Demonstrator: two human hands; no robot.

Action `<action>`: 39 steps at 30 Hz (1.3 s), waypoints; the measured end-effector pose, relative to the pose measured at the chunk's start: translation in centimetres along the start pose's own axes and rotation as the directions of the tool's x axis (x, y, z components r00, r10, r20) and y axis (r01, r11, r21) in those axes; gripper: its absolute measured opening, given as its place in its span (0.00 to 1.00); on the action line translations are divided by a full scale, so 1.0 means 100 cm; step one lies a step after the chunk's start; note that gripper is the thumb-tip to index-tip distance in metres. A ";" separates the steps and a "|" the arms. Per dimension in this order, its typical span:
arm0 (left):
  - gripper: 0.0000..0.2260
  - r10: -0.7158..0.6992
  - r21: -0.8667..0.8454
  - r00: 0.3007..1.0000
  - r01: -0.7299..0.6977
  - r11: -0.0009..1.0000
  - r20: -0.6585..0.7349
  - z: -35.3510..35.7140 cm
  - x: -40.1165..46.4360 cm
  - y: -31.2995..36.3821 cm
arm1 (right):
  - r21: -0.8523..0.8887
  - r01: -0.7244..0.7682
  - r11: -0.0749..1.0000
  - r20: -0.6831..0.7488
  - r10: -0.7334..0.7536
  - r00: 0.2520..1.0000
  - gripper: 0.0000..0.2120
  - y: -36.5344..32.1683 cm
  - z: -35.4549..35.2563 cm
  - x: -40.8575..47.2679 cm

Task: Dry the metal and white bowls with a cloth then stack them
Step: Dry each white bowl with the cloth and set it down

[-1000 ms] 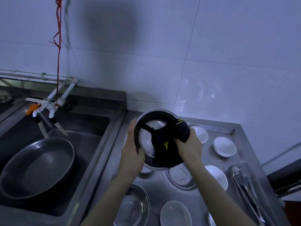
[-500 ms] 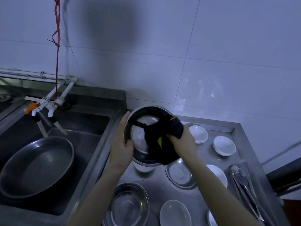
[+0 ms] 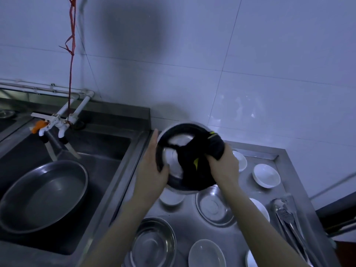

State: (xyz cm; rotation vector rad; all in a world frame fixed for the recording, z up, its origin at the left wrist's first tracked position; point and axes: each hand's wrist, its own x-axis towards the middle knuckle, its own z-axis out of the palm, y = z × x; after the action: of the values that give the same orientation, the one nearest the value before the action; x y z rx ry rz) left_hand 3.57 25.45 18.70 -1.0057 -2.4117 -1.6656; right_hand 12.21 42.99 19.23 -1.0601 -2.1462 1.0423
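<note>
Head view: left hand (image 3: 152, 176) grip curled round tilted metal bowl (image 3: 173, 160) rim; right hand (image 3: 224, 168) grip bunching dark cloth (image 3: 192, 170) inside, above desk (image 3: 185, 220).

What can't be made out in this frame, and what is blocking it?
Head view only:
- Held metal bowl: the black cloth covers much of its inside, so wetness is unreadable.
- White bowl beneath it: mostly hidden by the held bowl and the left hand.
- Right hand fingertips: buried in cloth.
- White bowl: cut off by the bottom edge.
</note>
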 end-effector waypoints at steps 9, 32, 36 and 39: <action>0.42 0.021 0.101 0.884 -0.077 0.992 0.468 -0.013 0.018 -0.004 | -0.215 0.233 0.949 0.138 -0.206 0.969 0.13 0.009 -0.008 -0.002; 0.37 -0.037 0.065 0.990 0.028 0.998 0.137 -0.011 0.012 -0.013 | -0.306 0.254 0.918 0.100 -0.234 0.967 0.10 -0.003 0.011 -0.003; 0.37 -0.136 -0.122 0.991 0.134 0.983 -0.011 0.006 -0.015 -0.010 | 0.093 -0.210 0.973 0.111 0.199 0.974 0.16 0.004 0.010 -0.002; 0.40 -0.104 -0.047 0.987 0.110 0.993 0.122 0.002 -0.014 -0.009 | -0.065 -0.051 0.997 0.109 0.058 0.992 0.14 0.006 0.003 -0.003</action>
State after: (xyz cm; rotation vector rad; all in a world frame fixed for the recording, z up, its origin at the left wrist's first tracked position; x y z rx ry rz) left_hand 4.25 24.82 17.38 -1.0290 -2.5525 -1.7613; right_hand 12.40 42.85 18.51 -1.1190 -2.2623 1.0894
